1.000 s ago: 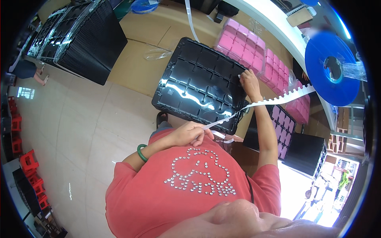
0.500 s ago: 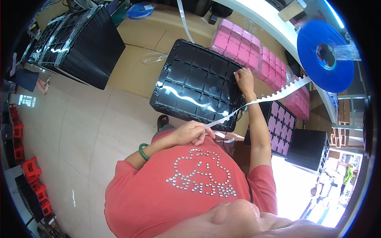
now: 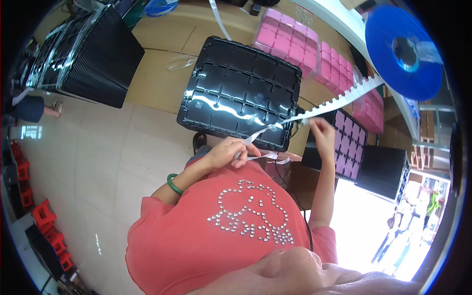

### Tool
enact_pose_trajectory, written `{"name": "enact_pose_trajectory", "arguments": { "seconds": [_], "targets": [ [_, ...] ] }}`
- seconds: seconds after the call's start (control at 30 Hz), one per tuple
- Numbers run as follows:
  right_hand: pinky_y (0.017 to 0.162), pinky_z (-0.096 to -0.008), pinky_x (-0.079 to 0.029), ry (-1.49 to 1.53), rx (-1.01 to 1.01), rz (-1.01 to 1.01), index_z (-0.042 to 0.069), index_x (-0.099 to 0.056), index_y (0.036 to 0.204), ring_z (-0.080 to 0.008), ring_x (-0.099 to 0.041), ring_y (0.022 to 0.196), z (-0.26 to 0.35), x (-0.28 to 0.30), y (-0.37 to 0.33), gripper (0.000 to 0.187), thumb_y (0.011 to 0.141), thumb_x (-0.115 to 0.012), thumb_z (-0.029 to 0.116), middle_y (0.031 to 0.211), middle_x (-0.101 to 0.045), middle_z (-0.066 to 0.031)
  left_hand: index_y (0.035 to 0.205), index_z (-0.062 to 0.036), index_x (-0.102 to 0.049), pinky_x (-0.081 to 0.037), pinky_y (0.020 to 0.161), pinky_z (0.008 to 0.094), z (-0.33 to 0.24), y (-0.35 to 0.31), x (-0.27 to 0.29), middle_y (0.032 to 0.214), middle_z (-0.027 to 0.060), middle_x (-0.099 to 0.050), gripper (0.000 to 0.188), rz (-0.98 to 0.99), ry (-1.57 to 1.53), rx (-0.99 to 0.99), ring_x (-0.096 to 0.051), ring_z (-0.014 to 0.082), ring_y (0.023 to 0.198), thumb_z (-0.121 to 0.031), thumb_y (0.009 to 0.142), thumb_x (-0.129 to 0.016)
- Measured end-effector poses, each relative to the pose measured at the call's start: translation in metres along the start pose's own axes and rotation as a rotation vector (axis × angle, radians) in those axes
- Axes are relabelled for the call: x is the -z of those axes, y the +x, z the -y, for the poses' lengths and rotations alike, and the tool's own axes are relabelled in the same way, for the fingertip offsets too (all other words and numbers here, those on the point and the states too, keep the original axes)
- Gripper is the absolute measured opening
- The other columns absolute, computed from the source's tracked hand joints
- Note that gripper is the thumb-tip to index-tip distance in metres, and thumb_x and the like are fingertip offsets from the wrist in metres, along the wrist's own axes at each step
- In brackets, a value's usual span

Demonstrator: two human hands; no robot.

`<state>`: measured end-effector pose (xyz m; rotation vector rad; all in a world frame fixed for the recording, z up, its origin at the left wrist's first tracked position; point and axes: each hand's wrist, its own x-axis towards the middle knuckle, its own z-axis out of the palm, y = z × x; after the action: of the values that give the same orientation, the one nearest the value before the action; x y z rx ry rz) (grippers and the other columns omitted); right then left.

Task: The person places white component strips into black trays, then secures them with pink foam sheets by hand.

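My left hand [image 3: 229,153], a green bangle on its wrist, is closed around a white paper strip [image 3: 339,102] beside the near edge of a black tray stack [image 3: 246,88]. The strip rises to the right, its upper edge set with a row of small tabs, and reaches a large blue reel [image 3: 381,54]. Its loose end curls below my left hand. Just right of the tray, my right hand [image 3: 323,137] pinches finger and thumb together close under the strip. What lies between those fingertips is too small to make out. Glossy shallow compartments cover the top tray.
Pink block packs [image 3: 287,39] line the far right of the cardboard-covered table [image 3: 164,37]. A tall wrapped stack of black trays [image 3: 98,59] stands at left. A tray of purple blocks [image 3: 350,142] and a black box [image 3: 381,172] are at right. Red stools [image 3: 44,214] stand far left.
My right hand has left the tray's far right corner and come nearer, down to the strip. My left hand keeps hold of the strip. The whole view has shifted slightly.
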<state>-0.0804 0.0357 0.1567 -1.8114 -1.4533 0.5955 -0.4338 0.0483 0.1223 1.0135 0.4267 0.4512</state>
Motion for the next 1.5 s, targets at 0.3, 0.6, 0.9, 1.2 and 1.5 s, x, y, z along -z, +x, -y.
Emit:
{"name": "enact_pose_trajectory", "arguments": {
  "seconds": [0.3, 0.6, 0.9, 1.2, 1.5],
  "targets": [
    [0.084, -0.043, -0.05, -0.618, 0.386, -0.07, 0.006, -0.068, 0.089, -0.0333, -0.06, 0.096, -0.011, -0.073, 0.171, 0.012, 0.085, -0.063, 0.016, 0.093, -0.066, -0.0144, 0.108, 0.0074, -0.065, -0.04, 0.053, 0.0231, -0.009, 0.004, -0.016, 0.059, 0.0025, -0.056, 0.042, 0.023, 0.041, 0.011, -0.05, 0.0084, 0.053, -0.012, 0.091, -0.031],
    [0.079, -0.0421, -0.049, -0.828, 0.7, -0.076, 0.004, -0.065, 0.087, -0.0323, -0.057, 0.091, -0.012, -0.088, 0.172, 0.008, 0.085, -0.061, 0.011, 0.089, -0.061, -0.0124, 0.111, 0.0088, -0.065, -0.039, 0.051, 0.0241, -0.003, -0.012, -0.009, 0.055, 0.0029, -0.051, 0.045, -0.047, 0.006, 0.017, -0.046, 0.0094, 0.05, -0.01, 0.092, -0.028],
    [0.076, -0.041, -0.047, -0.517, 0.499, -0.174, 0.003, -0.064, 0.084, -0.0316, -0.056, 0.085, -0.018, -0.078, 0.142, 0.01, 0.084, -0.065, 0.013, 0.084, -0.061, -0.0116, 0.107, 0.0062, -0.066, -0.04, 0.053, 0.0234, -0.008, 0.0, -0.005, 0.06, 0.003, -0.057, 0.043, -0.001, 0.045, -0.011, -0.05, 0.0076, 0.054, -0.011, 0.092, -0.03],
    [0.066, -0.0267, -0.044, -0.54, -0.109, 0.122, 0.0, -0.068, 0.086, -0.0123, -0.057, 0.073, -0.032, 0.004, -0.089, 0.016, 0.085, -0.071, 0.015, 0.085, -0.065, -0.0068, 0.108, 0.0077, -0.066, -0.04, 0.054, 0.0246, -0.01, 0.01, 0.003, 0.058, 0.0031, -0.057, 0.045, -0.015, -0.019, -0.008, -0.05, 0.0091, 0.053, -0.013, 0.091, -0.031],
    [0.074, -0.0206, -0.044, 0.81, -0.352, 0.343, 0.003, -0.07, 0.108, -0.0069, -0.055, 0.08, 0.069, -0.098, -0.047, 0.021, 0.09, -0.071, 0.014, 0.093, -0.067, -0.0001, 0.107, 0.0067, -0.067, -0.041, 0.057, 0.0238, -0.013, 0.014, 0.002, 0.059, 0.0028, -0.057, 0.045, -0.005, -0.031, 0.048, -0.05, 0.0089, 0.053, -0.015, 0.091, -0.031]
  ]
}}
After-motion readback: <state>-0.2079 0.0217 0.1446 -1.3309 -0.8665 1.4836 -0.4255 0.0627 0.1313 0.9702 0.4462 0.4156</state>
